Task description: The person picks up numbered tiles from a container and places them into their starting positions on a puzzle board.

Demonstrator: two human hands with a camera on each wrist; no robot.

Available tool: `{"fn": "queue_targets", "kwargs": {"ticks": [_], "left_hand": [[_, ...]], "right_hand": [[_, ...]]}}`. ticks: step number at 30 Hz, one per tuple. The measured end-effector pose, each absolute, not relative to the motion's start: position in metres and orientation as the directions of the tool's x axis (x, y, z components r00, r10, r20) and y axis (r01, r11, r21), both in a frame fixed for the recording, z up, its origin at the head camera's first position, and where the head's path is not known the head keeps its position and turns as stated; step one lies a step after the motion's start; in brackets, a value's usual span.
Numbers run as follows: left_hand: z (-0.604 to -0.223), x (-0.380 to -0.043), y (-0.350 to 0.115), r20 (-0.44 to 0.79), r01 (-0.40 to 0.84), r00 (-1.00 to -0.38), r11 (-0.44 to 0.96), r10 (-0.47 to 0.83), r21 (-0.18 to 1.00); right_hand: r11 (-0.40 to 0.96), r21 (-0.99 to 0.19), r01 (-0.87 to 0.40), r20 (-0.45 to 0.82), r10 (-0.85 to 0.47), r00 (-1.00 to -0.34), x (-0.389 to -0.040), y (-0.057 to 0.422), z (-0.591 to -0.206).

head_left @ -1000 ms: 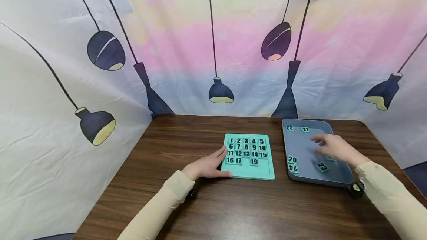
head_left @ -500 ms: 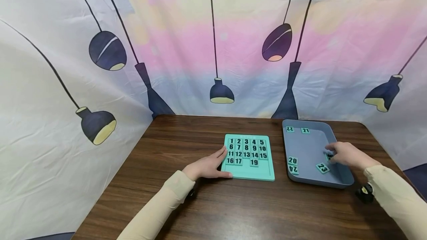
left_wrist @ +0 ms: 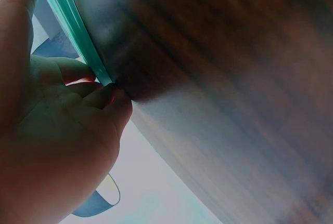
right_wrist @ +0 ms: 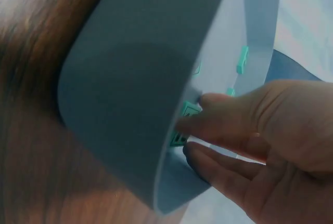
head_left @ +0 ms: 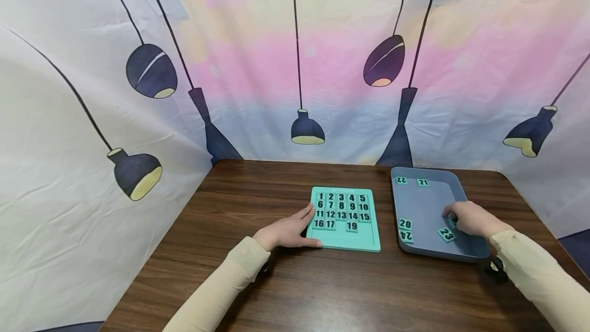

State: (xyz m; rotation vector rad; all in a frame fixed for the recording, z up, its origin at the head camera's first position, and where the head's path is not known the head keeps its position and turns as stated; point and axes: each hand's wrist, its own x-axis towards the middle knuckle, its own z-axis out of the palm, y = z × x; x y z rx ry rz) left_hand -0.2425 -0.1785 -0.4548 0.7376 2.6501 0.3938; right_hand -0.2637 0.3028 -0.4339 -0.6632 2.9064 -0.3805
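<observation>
A turquoise number board lies on the table, with numbered tiles in rows; a gap shows between tiles 17 and 19. My left hand rests at its near left corner, fingers along the left edge and thumb at the front edge. The left wrist view shows the fingertips touching the board's edge. My right hand is inside the grey tray, thumb and fingers closed about a number tile. The fingers partly cover that tile, so its number is unclear.
Loose tiles lie in the tray: tile 23 beside my right hand, tile 20 and tile 24 at the near left, tile 22 and tile 21 at the back. The tray has raised walls. A printed cloth hangs behind the table.
My right hand has moved from above the tray's middle down to the tile at its right side, and its fingers have closed in. The left hand and the board have stayed put.
</observation>
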Motion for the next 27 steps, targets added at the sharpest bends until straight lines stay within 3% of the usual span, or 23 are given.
{"fn": "queue_targets", "kwargs": {"ticks": [10, 18, 27], "left_hand": [[-0.454, -0.242, -0.179, -0.274, 0.44, -0.795, 0.826, 0.541, 0.352], [-0.453, -0.241, -0.178, -0.268, 0.433, -0.801, 0.827, 0.536, 0.36], [-0.456, -0.243, -0.178, -0.265, 0.444, -0.799, 0.827, 0.54, 0.346]], "right_hand": [[0.858, -0.363, -0.363, -0.065, -0.412, -0.909, -0.271, 0.301, -0.443], [0.825, -0.472, -0.311, -0.149, -0.422, -0.894, -0.272, 0.306, -0.438], [0.809, -0.444, -0.385, -0.057, -0.454, -0.889, -0.279, 0.301, -0.444]]}}
